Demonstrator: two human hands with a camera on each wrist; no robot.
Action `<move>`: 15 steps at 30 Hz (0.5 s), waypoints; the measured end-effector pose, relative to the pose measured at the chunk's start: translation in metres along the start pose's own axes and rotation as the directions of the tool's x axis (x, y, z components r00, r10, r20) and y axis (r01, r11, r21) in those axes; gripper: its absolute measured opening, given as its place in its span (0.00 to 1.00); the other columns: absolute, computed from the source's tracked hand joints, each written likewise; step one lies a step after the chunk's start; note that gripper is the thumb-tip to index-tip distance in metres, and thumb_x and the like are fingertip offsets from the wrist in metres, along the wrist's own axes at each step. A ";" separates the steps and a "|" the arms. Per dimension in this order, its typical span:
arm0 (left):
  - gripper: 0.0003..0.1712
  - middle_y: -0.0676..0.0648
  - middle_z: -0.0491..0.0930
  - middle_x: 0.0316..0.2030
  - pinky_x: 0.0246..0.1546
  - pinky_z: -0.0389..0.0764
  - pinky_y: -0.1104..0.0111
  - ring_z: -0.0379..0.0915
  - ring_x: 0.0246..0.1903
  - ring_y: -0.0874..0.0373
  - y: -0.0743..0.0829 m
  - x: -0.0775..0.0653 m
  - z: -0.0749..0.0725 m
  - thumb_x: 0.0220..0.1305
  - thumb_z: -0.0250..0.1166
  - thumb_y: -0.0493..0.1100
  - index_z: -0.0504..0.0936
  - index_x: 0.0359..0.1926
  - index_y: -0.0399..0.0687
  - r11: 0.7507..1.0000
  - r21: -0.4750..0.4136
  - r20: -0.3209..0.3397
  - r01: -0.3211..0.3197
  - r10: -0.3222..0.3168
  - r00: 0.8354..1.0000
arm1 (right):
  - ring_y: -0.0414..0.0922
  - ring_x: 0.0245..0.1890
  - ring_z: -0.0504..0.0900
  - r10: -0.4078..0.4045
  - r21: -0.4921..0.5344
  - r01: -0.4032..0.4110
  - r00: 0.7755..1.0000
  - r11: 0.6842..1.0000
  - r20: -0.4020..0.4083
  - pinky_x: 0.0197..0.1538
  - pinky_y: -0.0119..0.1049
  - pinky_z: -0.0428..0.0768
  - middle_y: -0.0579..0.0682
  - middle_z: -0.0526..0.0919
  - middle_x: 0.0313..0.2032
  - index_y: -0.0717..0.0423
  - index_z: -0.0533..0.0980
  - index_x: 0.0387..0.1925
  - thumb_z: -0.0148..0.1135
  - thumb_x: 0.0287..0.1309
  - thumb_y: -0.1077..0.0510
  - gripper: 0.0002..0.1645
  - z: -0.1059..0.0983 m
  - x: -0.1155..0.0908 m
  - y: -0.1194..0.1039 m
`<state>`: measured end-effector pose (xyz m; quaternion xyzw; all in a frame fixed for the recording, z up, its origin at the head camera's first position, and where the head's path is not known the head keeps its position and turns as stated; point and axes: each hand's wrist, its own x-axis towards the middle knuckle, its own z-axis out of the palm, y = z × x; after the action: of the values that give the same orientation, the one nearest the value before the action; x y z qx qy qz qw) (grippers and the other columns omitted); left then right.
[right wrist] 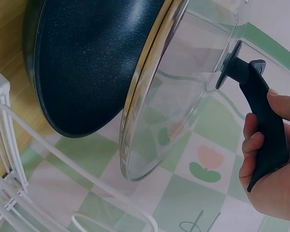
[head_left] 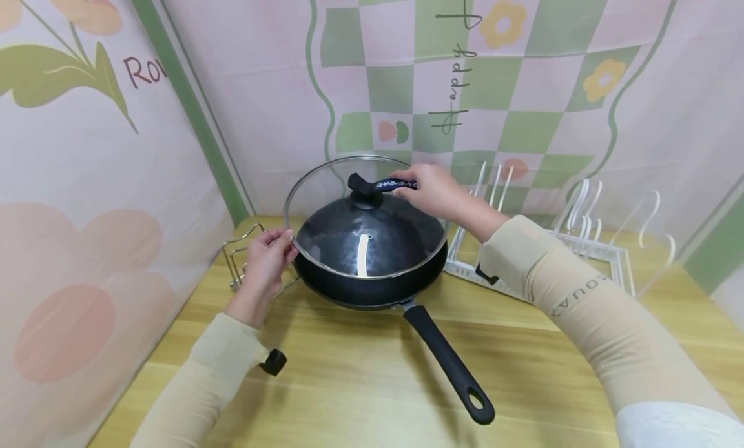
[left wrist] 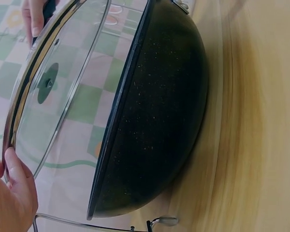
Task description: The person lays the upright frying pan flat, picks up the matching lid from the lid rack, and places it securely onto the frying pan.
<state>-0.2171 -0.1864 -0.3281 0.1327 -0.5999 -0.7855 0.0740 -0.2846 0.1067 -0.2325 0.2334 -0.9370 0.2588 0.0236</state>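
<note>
A clear glass lid [head_left: 325,177] with a metal rim is raised above a black frying pan [head_left: 349,293], with a gap between them in both wrist views. My right hand [head_left: 433,190] grips the lid's black handle [right wrist: 266,116], fingers wrapped round it. At the lid's left edge, my left hand [head_left: 267,261] pinches the rim between thumb and fingers, as the left wrist view shows [left wrist: 14,193] too. Deep and dark inside, the pan sits on the wooden table, its long black handle [head_left: 450,364] pointing toward me and to the right.
A white rack [head_left: 616,261] with upright prongs stands right of the pan, under my right forearm. On the left, a metal wire rack [head_left: 232,257] lies close to my left hand. Patterned cloth [head_left: 389,86] hangs behind and at the left of the wooden table [head_left: 325,383].
</note>
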 end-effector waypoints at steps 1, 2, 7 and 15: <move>0.03 0.51 0.76 0.31 0.34 0.81 0.81 0.73 0.27 0.66 0.000 0.000 0.000 0.76 0.58 0.33 0.74 0.45 0.36 1.000 0.001 0.002 0.001 -0.001 1.000 | 0.52 0.32 0.72 -0.001 0.001 0.001 1.000 1.000 -0.002 0.33 0.41 0.72 0.62 0.80 0.56 0.57 0.74 0.69 0.61 0.73 0.54 0.27 0.001 0.000 0.001; 0.03 0.51 0.77 0.31 0.33 0.81 0.81 0.73 0.27 0.66 -0.001 0.000 0.000 0.75 0.58 0.33 0.74 0.45 0.35 1.000 -0.001 0.001 -0.001 0.001 1.000 | 0.52 0.32 0.72 -0.001 0.001 0.001 1.000 1.000 -0.002 0.34 0.41 0.72 0.62 0.80 0.57 0.57 0.74 0.69 0.61 0.73 0.54 0.27 0.001 0.000 0.001; 0.03 0.52 0.77 0.29 0.32 0.81 0.80 0.73 0.26 0.66 -0.003 0.001 -0.002 0.75 0.58 0.32 0.74 0.45 0.35 1.000 0.000 -0.001 -0.008 0.008 1.000 | 0.53 0.34 0.74 -0.003 0.001 0.003 1.000 1.000 -0.004 0.35 0.42 0.72 0.63 0.80 0.57 0.58 0.73 0.69 0.61 0.73 0.55 0.27 0.003 0.000 0.000; 0.03 0.52 0.77 0.30 0.32 0.81 0.81 0.73 0.26 0.66 -0.005 0.000 -0.005 0.76 0.58 0.33 0.74 0.46 0.37 1.000 0.016 0.000 0.004 -0.004 1.000 | 0.52 0.32 0.74 -0.009 -0.017 0.009 1.000 1.000 -0.005 0.35 0.43 0.73 0.61 0.82 0.53 0.58 0.73 0.69 0.62 0.72 0.55 0.27 0.008 -0.002 0.001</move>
<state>-0.2156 -0.1894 -0.3341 0.1346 -0.6060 -0.7807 0.0712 -0.2824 0.1042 -0.2406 0.2367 -0.9381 0.2512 0.0293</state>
